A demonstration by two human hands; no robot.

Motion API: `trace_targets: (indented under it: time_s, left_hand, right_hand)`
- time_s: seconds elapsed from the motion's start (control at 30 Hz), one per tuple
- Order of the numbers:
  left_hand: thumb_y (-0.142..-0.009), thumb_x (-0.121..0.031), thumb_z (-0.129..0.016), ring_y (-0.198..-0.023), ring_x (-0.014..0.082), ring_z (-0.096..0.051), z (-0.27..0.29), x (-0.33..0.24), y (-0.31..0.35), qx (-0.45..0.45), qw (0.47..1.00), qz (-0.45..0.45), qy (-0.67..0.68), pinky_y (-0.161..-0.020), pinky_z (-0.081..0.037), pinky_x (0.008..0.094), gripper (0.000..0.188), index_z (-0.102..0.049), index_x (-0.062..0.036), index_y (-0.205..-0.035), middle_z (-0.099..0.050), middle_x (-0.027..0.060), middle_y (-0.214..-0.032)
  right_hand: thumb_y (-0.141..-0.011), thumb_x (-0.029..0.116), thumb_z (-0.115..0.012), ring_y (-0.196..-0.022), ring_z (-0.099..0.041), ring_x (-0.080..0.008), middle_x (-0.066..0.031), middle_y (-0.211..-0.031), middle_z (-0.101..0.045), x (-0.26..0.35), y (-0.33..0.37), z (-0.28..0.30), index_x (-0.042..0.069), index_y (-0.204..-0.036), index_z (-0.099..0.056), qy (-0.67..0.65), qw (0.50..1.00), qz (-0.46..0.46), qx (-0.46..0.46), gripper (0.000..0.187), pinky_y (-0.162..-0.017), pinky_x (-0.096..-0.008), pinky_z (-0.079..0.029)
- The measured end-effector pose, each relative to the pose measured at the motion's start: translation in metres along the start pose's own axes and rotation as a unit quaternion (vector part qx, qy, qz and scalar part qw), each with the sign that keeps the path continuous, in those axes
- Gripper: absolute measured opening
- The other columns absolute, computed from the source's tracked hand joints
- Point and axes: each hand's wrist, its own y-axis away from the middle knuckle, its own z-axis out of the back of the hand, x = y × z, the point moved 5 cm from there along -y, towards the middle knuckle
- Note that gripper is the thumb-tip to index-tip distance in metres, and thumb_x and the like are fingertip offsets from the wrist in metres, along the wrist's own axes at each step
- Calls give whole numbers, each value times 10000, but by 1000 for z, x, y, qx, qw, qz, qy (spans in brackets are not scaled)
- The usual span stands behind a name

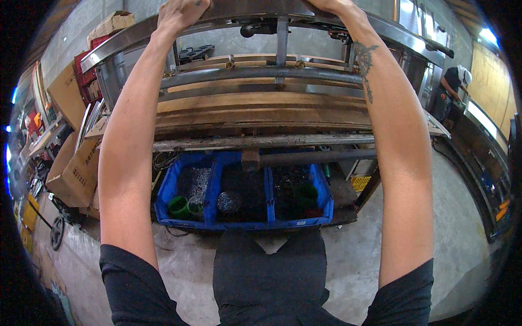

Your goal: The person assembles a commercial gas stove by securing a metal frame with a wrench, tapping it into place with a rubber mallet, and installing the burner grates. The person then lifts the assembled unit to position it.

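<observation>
Both arms reach up and forward to a long stainless steel fixture (244, 11) at the top edge. My left hand (182, 13) is at its front edge, left of the middle, fingers curled in; the picture's edge cuts off whatever may be in them. Farther right, my right hand (329, 4) meets the same steel edge, its fingers out of the picture. Under the steel are a black round knob (248, 31) and an upright metal post (281, 46). Below them run a grey horizontal pipe (261, 73) and long wooden boards (261, 111).
Three blue bins (239, 223) of small parts sit below the boards, with green cups (178, 205) in them. Cardboard boxes (73, 171) and red crates (87, 73) stand at the left. A co-worker (454, 89) bends over a bench at the far right.
</observation>
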Motion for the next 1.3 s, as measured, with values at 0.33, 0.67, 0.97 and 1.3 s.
trace_targets:
  time_s: [0.33,0.67,0.97,1.3]
  left_hand:
    - [-982,-553,-301,-1153,425,-652,-3,3,-3,-35,999,-19,-19,-1027,-466,502,626,-757,-127,-1020,-717,188,-1214]
    - [-996,-587,-285,-1160,430,-649,-1,4,-2,-31,999,-12,-16,-1041,-462,502,676,-767,-116,-1053,-708,213,-1227]
    - [-981,-578,-296,-1141,445,-654,-4,5,-3,-28,999,-11,-20,-1024,-474,498,671,-774,-110,-1029,-712,223,-1205]
    - [-982,-534,-308,-1128,442,-665,-8,7,-6,-13,1000,-8,-15,-1007,-478,528,620,-783,-137,-1014,-715,210,-1212]
  right_hand:
    - [-1016,287,-364,-1195,-641,-412,-259,-1246,-676,-4,-17,-13,22,-1141,-679,77,992,98,-5,431,-1001,-506,-501]
    - [-1013,336,-344,-1271,-593,-411,-260,-1319,-642,-1,-5,-3,28,-1193,-682,22,1000,12,11,492,-1060,-492,-462]
    - [-1002,393,-352,-1298,-578,-394,-239,-1356,-627,-2,-7,-4,53,-1250,-680,16,1000,11,11,533,-1085,-469,-447]
    - [-1008,358,-359,-1283,-592,-389,-225,-1331,-649,-5,-11,-7,59,-1219,-691,30,999,33,6,494,-1074,-468,-461]
